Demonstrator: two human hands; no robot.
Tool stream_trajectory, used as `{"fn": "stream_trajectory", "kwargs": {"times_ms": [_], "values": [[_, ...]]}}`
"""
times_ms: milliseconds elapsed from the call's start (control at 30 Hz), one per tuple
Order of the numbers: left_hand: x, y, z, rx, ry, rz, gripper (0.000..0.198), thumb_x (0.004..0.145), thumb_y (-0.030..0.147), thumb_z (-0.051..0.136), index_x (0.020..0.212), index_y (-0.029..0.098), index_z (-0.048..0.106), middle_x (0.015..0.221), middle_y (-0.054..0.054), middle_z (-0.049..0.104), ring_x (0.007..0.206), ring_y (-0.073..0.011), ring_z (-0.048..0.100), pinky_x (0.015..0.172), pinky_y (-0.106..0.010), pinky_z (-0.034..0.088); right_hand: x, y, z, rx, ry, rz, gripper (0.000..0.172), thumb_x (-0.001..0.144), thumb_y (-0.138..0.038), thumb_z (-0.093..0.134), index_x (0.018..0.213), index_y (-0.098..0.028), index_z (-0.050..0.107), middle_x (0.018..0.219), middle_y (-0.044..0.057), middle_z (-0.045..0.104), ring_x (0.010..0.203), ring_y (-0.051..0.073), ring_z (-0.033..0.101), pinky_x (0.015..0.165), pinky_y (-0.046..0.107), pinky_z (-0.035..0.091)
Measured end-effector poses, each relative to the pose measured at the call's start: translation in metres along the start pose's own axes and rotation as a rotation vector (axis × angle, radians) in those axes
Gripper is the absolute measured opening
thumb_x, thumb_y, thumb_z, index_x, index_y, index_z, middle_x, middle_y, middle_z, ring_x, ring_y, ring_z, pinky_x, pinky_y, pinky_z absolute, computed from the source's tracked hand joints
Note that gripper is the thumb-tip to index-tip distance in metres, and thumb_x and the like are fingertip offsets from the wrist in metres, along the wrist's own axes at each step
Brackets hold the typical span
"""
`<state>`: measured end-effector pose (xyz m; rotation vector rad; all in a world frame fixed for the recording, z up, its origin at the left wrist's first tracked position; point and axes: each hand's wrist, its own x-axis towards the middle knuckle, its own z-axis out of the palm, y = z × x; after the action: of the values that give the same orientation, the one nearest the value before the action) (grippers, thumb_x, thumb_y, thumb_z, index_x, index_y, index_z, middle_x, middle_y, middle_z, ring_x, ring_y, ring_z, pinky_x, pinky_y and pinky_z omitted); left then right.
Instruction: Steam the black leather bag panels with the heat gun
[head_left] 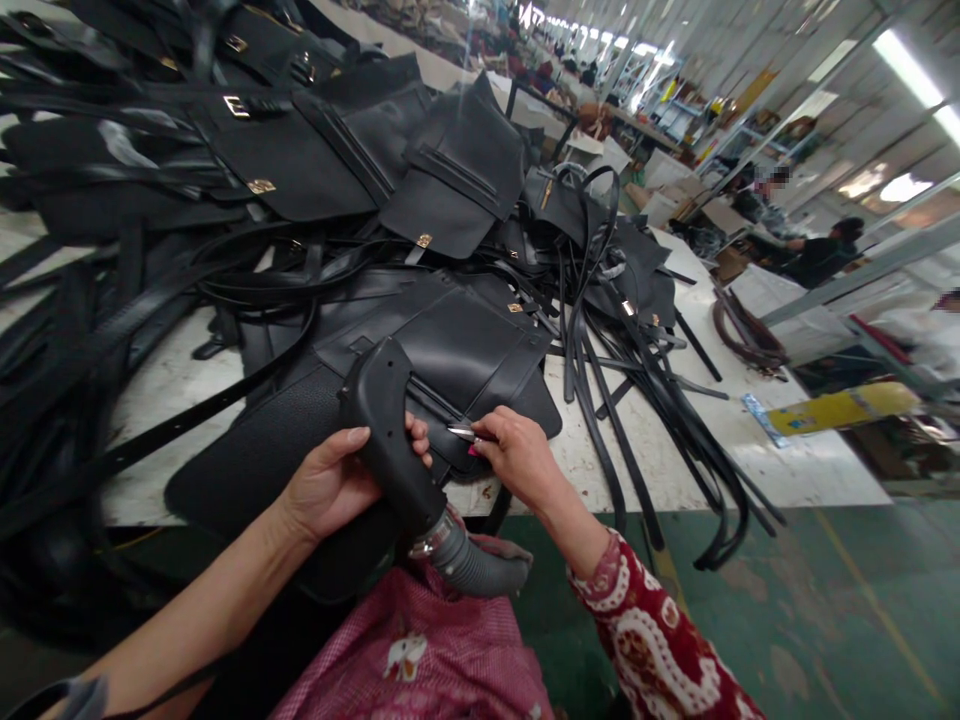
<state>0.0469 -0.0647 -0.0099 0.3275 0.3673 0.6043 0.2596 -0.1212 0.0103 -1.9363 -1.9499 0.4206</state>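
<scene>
My left hand (341,480) is wrapped round a black, bent plastic tool handle (394,440), its fingertips showing on the far side. A grey corrugated hose (476,568) is clamped to the handle's lower end and curves to the right. My right hand (514,450) is closed on a small pointed metal tool that looks like thread snips (461,432), with a bit of pink under the fingers. The tip points left, close to my left fingertips. Beneath both hands lies a black leather bag piece (450,330) with stitched strips.
Black bag parts (465,170) with gold fittings pile up across the back and left of the white table (810,470). Long black straps (600,410) hang over the front edge. A yellow roll (847,408) lies at the right. People (825,250) sit farther back.
</scene>
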Motion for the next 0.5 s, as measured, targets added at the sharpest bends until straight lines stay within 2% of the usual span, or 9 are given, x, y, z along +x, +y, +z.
{"fn": "stream_trajectory", "kwargs": {"times_ms": [133, 267, 367, 500], "values": [[0.001, 0.0, 0.003, -0.006, 0.023, 0.017, 0.032, 0.069, 0.027, 0.056, 0.096, 0.009, 0.061, 0.093, -0.01, 0.059, 0.089, -0.0224, 0.055, 0.091, -0.039, 0.045, 0.002, 0.002, 0.004, 0.066, 0.04, 0.002, 0.005, 0.072, -0.015, 0.063, 0.074, -0.02, 0.063, 0.073, 0.0, 0.058, 0.074, 0.016, 0.056, 0.066, 0.026, 0.039], [0.0, -0.001, 0.005, -0.009, 0.04, 0.016, 0.032, 0.068, 0.026, 0.057, 0.095, 0.008, 0.061, 0.093, -0.01, 0.059, 0.088, -0.022, 0.055, 0.09, -0.039, 0.046, -0.004, 0.009, 0.01, 0.179, 0.174, 0.077, 0.011, 0.08, -0.017, 0.054, 0.088, -0.018, 0.062, 0.077, 0.001, 0.06, 0.072, 0.014, 0.056, 0.067, 0.024, 0.042], [0.0, 0.0, 0.007, -0.006, 0.05, 0.014, 0.032, 0.067, 0.025, 0.058, 0.095, 0.008, 0.062, 0.093, -0.011, 0.06, 0.087, -0.022, 0.056, 0.089, -0.039, 0.047, -0.016, 0.014, 0.008, 0.233, 0.235, 0.117, 0.015, 0.081, -0.02, 0.055, 0.094, -0.017, 0.061, 0.079, 0.001, 0.059, 0.073, 0.014, 0.055, 0.067, 0.025, 0.042], [0.0, 0.0, 0.008, -0.016, 0.063, 0.012, 0.032, 0.067, 0.024, 0.059, 0.095, 0.009, 0.062, 0.093, -0.011, 0.06, 0.087, -0.0219, 0.056, 0.09, -0.039, 0.047, -0.043, 0.015, 0.003, 0.256, 0.216, 0.122, 0.012, 0.077, -0.018, 0.06, 0.088, -0.019, 0.063, 0.078, 0.001, 0.058, 0.075, 0.016, 0.055, 0.068, 0.027, 0.042]]}}
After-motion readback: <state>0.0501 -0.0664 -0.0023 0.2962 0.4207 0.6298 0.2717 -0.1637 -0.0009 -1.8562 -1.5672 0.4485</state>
